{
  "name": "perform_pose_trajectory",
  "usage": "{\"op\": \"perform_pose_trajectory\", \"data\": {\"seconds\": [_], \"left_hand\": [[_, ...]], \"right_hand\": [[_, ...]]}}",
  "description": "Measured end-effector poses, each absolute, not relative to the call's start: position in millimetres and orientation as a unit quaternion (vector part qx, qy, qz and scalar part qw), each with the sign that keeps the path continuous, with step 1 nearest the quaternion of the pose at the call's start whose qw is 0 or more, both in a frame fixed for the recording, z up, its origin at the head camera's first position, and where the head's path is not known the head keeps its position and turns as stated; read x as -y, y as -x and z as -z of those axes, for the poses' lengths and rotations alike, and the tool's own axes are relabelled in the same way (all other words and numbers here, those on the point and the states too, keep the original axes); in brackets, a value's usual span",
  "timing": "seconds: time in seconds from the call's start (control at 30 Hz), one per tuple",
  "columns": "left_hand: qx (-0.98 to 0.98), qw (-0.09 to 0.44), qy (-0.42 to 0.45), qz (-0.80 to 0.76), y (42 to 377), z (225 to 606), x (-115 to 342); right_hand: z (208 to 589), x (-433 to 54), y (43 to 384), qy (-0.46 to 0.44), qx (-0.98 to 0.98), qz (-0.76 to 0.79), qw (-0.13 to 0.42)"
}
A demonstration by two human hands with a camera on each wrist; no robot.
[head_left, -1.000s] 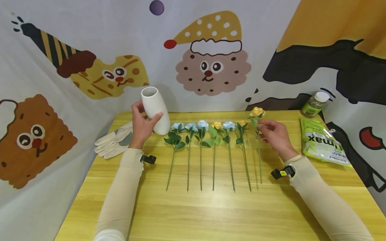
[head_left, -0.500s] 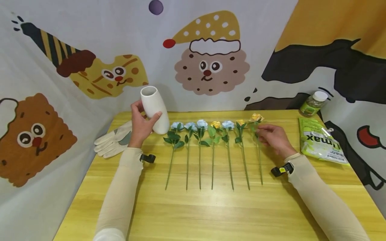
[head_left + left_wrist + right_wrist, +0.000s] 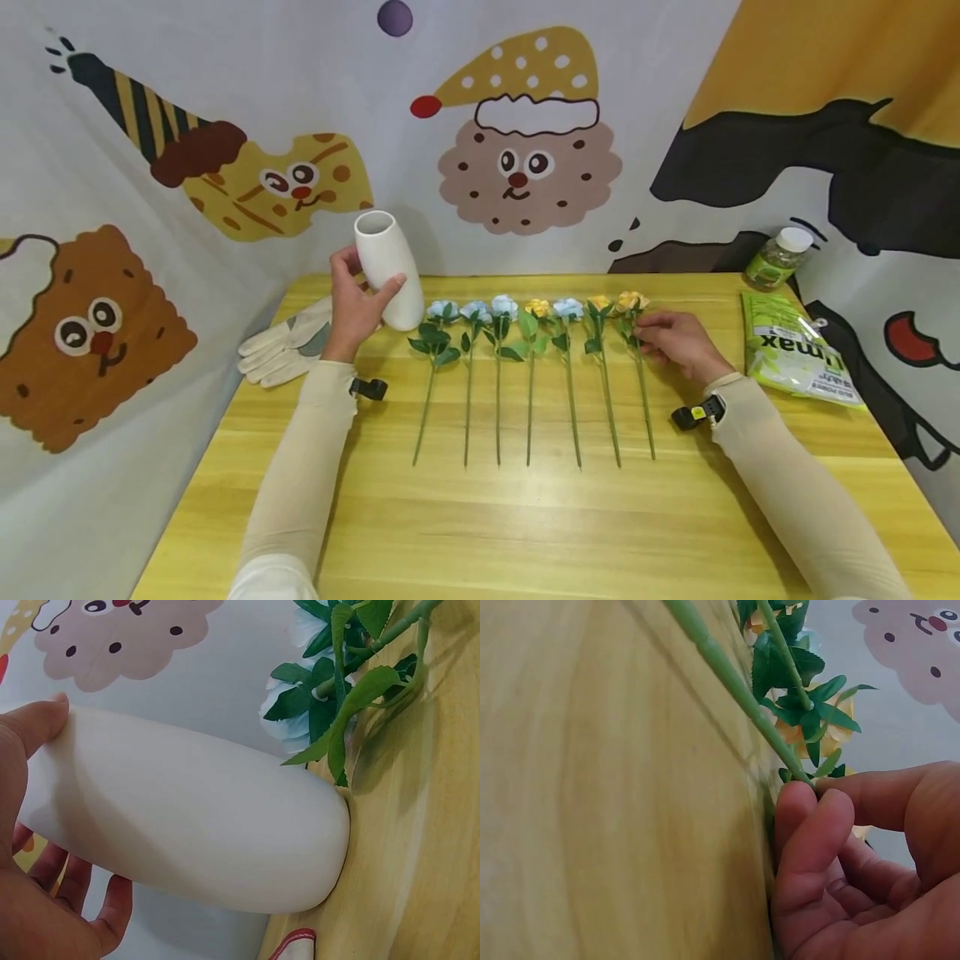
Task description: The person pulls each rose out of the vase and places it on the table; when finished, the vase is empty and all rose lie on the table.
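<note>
My left hand [image 3: 356, 310] grips a white vase [image 3: 388, 271] around its upper part, at the back left of the table. The vase's base meets the tabletop in the left wrist view, and its body leans a little. At the right end of a row of artificial flowers, my right hand [image 3: 684, 346] pinches the stem of a yellow rose [image 3: 632, 302]. In the right wrist view that green stem [image 3: 735, 690] runs into my fingertips, just above the wood. Several blue roses [image 3: 505, 307] and yellow roses lie side by side, stems pointing toward me.
A pair of pale work gloves [image 3: 277, 350] lies left of the vase. At the back right stand a jar with a white lid [image 3: 780, 260] and, before it, a green-and-white bag [image 3: 801, 350]. A cartoon-printed cloth [image 3: 405, 158] hangs behind the wooden table [image 3: 480, 533].
The yellow rose in my right hand has come down from a raised position to lie at the row's right end. My left hand keeps holding the vase in the same place.
</note>
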State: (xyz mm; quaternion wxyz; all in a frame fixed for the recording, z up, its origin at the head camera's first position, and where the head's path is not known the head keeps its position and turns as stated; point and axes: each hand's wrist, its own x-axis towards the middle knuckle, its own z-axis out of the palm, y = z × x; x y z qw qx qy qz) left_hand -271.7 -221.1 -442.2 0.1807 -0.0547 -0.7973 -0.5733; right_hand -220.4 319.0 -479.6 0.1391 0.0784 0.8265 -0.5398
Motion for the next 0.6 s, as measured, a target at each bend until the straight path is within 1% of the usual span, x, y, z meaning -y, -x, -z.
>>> {"op": "perform_pose_trajectory", "data": {"seconds": [0.23, 0.6], "left_hand": [[0.794, 0.183, 0.042, 0.579, 269.2, 444.2, 221.9], [0.794, 0.169, 0.044, 0.582, 265.4, 447.9, 219.3]], "right_hand": [[482.2, -316.7, 224.3, -0.059, -0.834, 0.531, 0.136], [485.2, -321.1, 217.2, -0.056, -0.828, 0.536, 0.153]]}}
